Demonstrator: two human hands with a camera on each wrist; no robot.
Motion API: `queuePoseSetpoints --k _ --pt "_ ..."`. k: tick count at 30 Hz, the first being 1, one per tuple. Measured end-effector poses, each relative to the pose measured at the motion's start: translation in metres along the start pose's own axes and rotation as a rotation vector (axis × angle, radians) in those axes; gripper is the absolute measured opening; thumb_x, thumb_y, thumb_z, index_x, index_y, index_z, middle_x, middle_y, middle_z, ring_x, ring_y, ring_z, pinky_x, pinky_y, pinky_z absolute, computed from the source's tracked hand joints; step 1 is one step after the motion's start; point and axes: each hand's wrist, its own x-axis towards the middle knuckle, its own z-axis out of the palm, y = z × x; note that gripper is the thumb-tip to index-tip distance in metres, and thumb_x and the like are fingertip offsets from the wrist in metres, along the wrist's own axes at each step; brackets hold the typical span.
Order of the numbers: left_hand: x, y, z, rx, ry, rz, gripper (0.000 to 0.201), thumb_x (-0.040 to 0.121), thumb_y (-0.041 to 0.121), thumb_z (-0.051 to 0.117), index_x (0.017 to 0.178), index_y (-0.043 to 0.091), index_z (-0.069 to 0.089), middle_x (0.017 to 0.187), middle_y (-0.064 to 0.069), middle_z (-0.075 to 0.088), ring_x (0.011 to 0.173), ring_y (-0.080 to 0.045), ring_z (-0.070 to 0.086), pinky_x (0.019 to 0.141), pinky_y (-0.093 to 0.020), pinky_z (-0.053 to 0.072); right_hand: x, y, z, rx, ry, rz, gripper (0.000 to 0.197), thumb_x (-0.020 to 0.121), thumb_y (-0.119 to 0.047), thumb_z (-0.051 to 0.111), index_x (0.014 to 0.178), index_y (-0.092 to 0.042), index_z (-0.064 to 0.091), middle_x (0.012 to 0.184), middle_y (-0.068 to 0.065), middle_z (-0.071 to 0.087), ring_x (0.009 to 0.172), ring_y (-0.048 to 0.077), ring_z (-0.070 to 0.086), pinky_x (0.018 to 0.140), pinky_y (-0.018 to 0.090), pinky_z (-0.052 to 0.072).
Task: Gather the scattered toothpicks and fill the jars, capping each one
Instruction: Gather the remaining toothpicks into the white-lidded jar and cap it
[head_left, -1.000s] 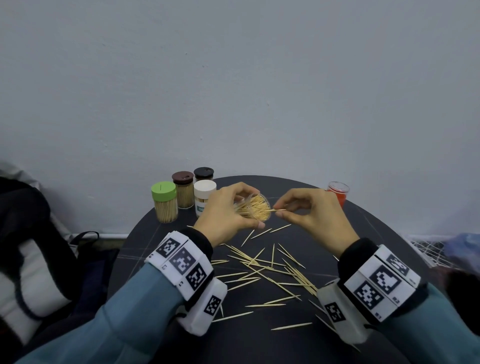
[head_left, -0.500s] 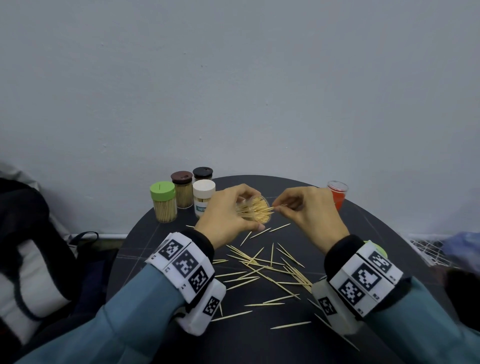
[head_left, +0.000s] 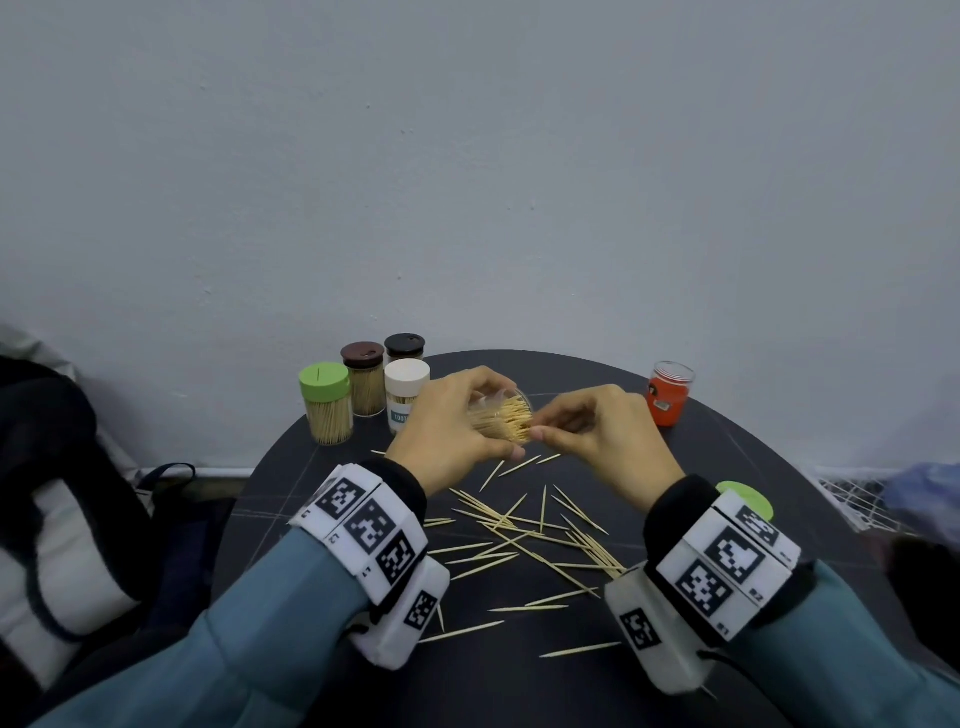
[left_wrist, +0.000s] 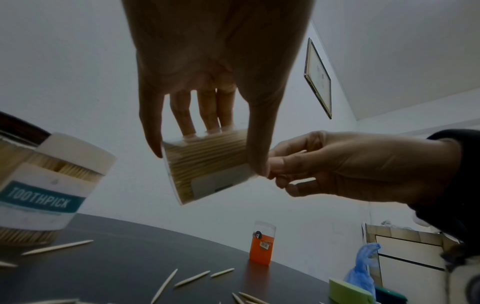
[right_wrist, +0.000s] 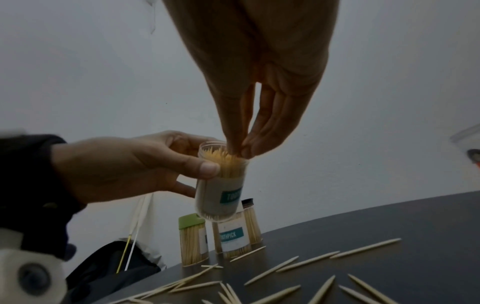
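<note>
My left hand (head_left: 454, 421) grips a clear open jar (head_left: 503, 415) packed with toothpicks, held above the table and tilted with its mouth towards the right. My right hand (head_left: 537, 428) is at that mouth, thumb and forefinger pinching a toothpick end among the packed tips (right_wrist: 223, 158). The left wrist view shows the jar (left_wrist: 207, 166) from its side, my thumb across it. Several loose toothpicks (head_left: 519, 530) lie scattered on the black round table (head_left: 519, 675) below both hands.
Capped jars stand at the back left: green (head_left: 326, 402), brown (head_left: 365, 376), black (head_left: 404, 347), white (head_left: 405, 387). A red-filled open jar (head_left: 670, 395) stands at the back right. A green lid (head_left: 748, 499) lies by my right wrist. A dark bag (head_left: 67, 493) sits left of the table.
My right hand has moved left to the jar mouth, and the toothpick it pinched has gone in among the others. The left hand keeps hold of the jar.
</note>
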Motion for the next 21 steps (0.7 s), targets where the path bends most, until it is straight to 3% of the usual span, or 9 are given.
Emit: queuePoseSetpoints --k 4,10,14,21 --pt "0.0002 -0.0009 0.0009 0.014 0.0 -0.007 0.057 0.061 0.022 0.086 0.112 0.023 0.061 0.106 0.009 0.062 0.098 -0.005 0.054 0.068 -0.001 0.034 -0.0015 0.0026 -0.0008 -0.072 0.047 0.042 0.008 0.078 -0.022 0.074 0.081 -0.015 0.073 0.073 -0.001 0.069 0.067 0.006 0.062 0.061 0.009 0.047" --pt "0.0004 -0.0018 0.0015 0.013 -0.007 -0.016 0.056 0.062 0.02 0.086 0.112 0.022 0.06 0.108 0.007 0.062 0.099 -0.006 0.054 0.071 -0.004 0.035 -0.0009 0.0033 -0.0012 -0.056 -0.012 0.041 0.009 0.08 -0.015 0.071 0.088 -0.013 0.073 0.074 -0.001 0.066 0.063 -0.002 0.056 0.06 0.003 0.045" --pt "0.0009 -0.0027 0.002 0.013 -0.01 -0.017 0.058 0.062 0.02 0.086 0.114 0.021 0.06 0.11 0.005 0.062 0.1 -0.008 0.055 0.077 -0.014 0.038 0.0008 0.005 -0.0026 -0.084 0.056 0.056 0.009 0.077 -0.018 0.074 0.082 -0.012 0.07 0.068 -0.005 0.063 0.061 -0.002 0.055 0.061 0.002 0.044" --pt "0.0012 -0.0038 0.0056 0.046 -0.016 -0.013 0.058 0.06 0.023 0.087 0.112 0.021 0.061 0.105 0.007 0.063 0.099 -0.009 0.056 0.083 -0.021 0.042 0.0029 0.0005 0.0011 -0.13 -0.086 0.017 0.009 0.081 -0.022 0.07 0.082 -0.013 0.069 0.067 -0.009 0.058 0.06 -0.001 0.051 0.059 0.006 0.042"
